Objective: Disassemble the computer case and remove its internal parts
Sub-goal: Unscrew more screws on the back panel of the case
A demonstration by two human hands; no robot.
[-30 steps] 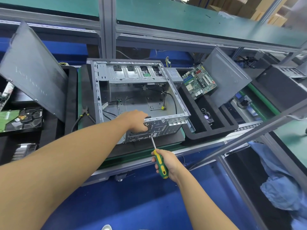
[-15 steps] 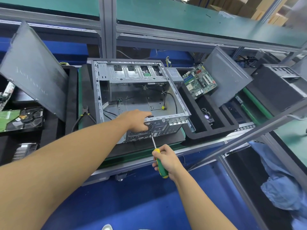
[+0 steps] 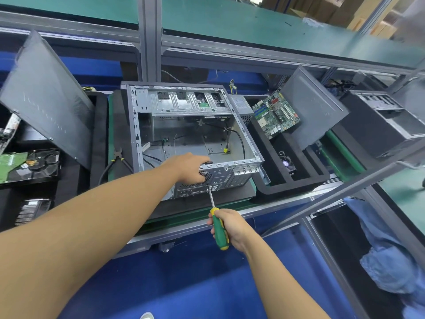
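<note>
On the bench right in front of us, the case lies open on its side. Our left hand curls over its rear rim to steady it, while our right hand grips the screwdriver, tip on the back panel, probably working a screw.

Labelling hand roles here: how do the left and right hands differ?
The left hand curls over the rear top edge of the computer case; the right hand grips the handle of the green-yellow screwdriver.
The left hand is at the case itself; the right hand is off the bench edge, nearer the person.
Shared: both bare, both working the rear panel, where the screwdriver tip meets it just below the left hand.
</note>
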